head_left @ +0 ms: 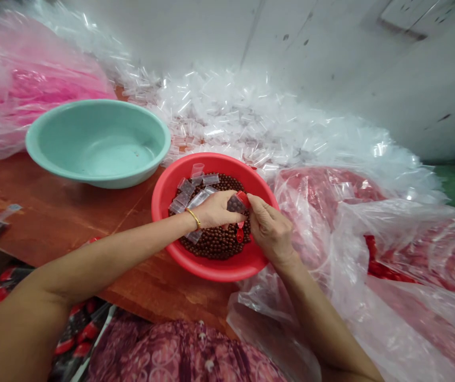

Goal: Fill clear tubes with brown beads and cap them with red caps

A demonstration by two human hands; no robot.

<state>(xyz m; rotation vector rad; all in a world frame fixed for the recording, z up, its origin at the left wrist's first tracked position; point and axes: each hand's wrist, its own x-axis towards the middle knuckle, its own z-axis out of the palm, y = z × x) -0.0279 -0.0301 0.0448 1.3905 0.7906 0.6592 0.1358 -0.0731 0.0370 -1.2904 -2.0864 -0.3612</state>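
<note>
Clear tube [236,203] of brown beads [233,206] gripped in left hand [213,210]; right hand [272,229] pinching red cap [243,199] at tube's end; red basin [211,271] below.

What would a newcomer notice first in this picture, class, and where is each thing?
Probably the bright red basin mid-picture, holding brown beads; over it, the left hand holds a bead-filled container while the right hand touches its red cap. Behind, a glinting heap of clear plastic pieces spreads along the wall. The pale green basin stands to the left.
</note>
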